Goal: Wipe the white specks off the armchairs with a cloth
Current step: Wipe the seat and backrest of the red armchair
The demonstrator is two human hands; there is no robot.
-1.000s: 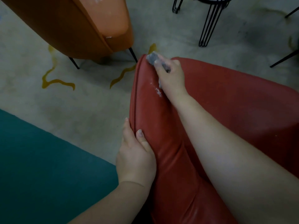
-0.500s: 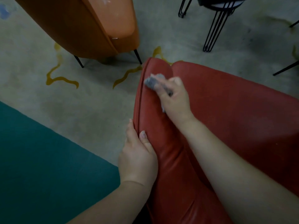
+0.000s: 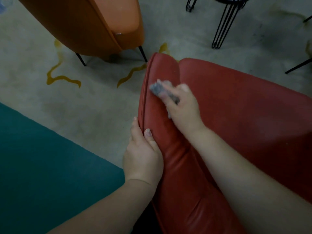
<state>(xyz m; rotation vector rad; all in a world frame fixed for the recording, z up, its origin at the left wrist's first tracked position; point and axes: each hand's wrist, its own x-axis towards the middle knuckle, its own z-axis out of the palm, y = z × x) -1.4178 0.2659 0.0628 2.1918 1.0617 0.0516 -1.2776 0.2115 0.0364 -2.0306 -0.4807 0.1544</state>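
The right hand point(image 3: 183, 107) was clenched around a grey cloth point(image 3: 157, 89), pressing it onto the padded arm of the red armchair point(image 3: 236, 107), near the arm's far end; the cloth and fingertips were blurred. The left hand point(image 3: 143, 154) gripped the outer edge of that arm nearer the person, thumb on top and fingers wrapped over the seam. An orange armchair point(image 3: 94, 22) stood beyond on the floor point(image 3: 67, 102).

cloth point(image 3: 156, 88) on armchair point(image 3: 244, 115), stool point(image 3: 226, 22) behind
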